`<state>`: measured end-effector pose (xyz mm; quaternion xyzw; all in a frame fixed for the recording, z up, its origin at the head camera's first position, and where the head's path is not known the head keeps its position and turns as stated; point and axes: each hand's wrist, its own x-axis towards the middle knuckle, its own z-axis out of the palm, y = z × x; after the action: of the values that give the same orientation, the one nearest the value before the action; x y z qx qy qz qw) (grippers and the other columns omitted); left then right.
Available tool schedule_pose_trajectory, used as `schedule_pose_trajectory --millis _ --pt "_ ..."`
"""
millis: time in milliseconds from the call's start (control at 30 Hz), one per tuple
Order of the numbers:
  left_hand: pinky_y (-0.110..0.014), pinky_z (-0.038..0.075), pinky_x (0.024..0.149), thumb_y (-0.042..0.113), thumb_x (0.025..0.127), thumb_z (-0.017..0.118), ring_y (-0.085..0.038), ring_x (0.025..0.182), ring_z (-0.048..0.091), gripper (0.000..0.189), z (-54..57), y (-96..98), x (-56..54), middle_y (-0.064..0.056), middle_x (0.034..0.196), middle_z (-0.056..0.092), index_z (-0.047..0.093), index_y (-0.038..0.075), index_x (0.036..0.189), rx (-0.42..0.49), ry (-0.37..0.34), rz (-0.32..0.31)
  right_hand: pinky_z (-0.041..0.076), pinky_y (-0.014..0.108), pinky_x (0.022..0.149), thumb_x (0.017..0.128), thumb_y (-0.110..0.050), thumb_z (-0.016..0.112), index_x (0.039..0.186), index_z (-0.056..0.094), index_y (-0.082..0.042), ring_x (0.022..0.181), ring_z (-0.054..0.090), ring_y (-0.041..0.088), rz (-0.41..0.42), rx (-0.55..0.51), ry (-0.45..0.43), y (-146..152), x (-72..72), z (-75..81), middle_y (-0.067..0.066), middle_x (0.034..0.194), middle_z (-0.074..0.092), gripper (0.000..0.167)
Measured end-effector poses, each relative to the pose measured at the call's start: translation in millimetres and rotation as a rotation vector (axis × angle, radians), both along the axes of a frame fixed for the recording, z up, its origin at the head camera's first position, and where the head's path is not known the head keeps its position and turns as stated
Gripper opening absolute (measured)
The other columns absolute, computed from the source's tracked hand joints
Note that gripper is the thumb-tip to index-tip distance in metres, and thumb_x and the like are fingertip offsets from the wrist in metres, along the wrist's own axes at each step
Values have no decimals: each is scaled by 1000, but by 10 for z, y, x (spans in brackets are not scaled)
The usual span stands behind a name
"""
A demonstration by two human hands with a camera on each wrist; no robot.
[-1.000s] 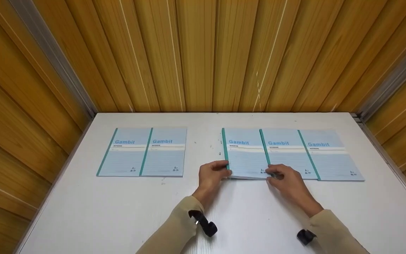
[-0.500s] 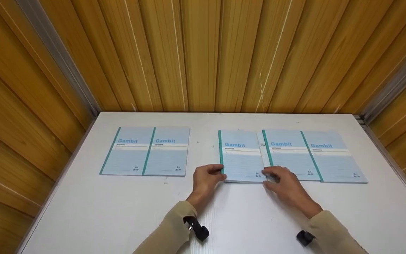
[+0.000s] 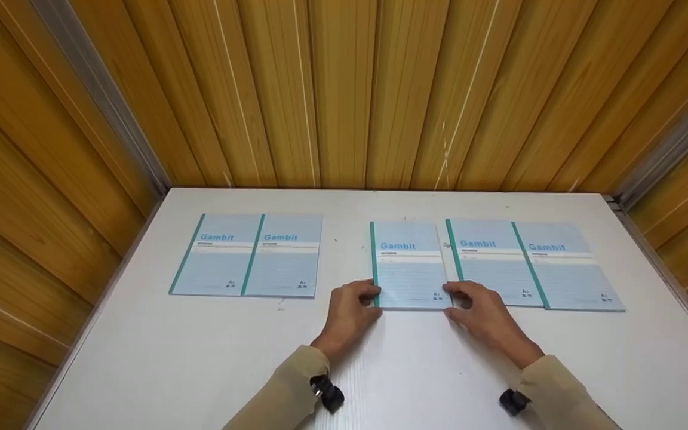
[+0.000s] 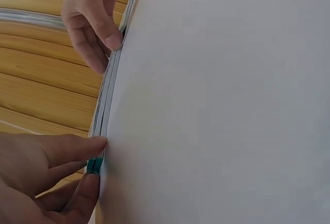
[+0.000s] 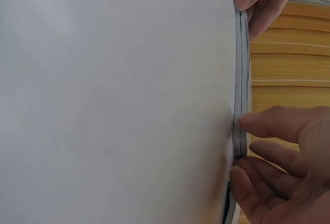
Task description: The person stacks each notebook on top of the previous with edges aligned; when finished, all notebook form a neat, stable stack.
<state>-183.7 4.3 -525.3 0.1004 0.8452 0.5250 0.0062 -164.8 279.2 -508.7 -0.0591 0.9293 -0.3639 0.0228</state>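
Two stacked pale blue notebooks (image 3: 409, 278) with green spines lie on the white table; the left wrist view shows both spine ends (image 4: 94, 165) one over the other. At the near left corner my left hand (image 3: 347, 313) pinches the stack, thumb at the front edge and fingers along the spine. My right hand (image 3: 484, 313) holds the near right corner the same way, in the right wrist view with its thumb on the stack's page edges (image 5: 240, 80). The covers face up, and the stack sits flat with its edges nearly lined up.
To the right, two similar notebooks (image 3: 493, 263) (image 3: 571, 275) lie side by side, just past a narrow gap. Two more notebooks (image 3: 215, 263) (image 3: 281, 263) lie at the left. A wood-pattern wall (image 3: 344, 95) stands behind the table (image 3: 200, 358).
The held notebooks have moved slightly left and towards me, away from the right-hand pair, opening a gap. They now lie flatter and more evenly stacked. Both hands stay at the near corners.
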Motion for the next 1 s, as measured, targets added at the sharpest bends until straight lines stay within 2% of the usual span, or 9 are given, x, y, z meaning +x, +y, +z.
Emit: schedule_pose_trajectory --millis 200,433,667,1000 --pt "-31 60 92 -17 82 77 -25 114 72 38 -12 -5 5 -18 129 72 79 -3 117 27 9 26 51 53 108 91 5 78 137 67 3 126 62 39 3 -32 12 -22 20 -9 23 138 64 47" --pt "-30 60 92 -16 82 75 -21 112 72 40 -38 11 15 -15 129 73 79 -1 119 51 -8 42 52 52 106 91 9 77 134 68 4 123 64 37 -16 -37 28 -73 27 -21 22 134 66 45" --pt "-32 61 87 -15 81 76 -19 103 73 34 -52 -42 27 -13 121 76 82 2 111 56 11 77 54 49 102 89 10 77 128 72 3 118 66 33 -23 -64 75 -145 10 -73 17 128 69 40" --pt "-34 60 94 -15 83 74 -22 114 71 36 -47 -154 49 -13 127 74 81 4 112 66 -20 111 52 51 106 90 9 77 129 72 2 122 65 34 -14 -68 74 -272 -24 -100 18 132 67 41"
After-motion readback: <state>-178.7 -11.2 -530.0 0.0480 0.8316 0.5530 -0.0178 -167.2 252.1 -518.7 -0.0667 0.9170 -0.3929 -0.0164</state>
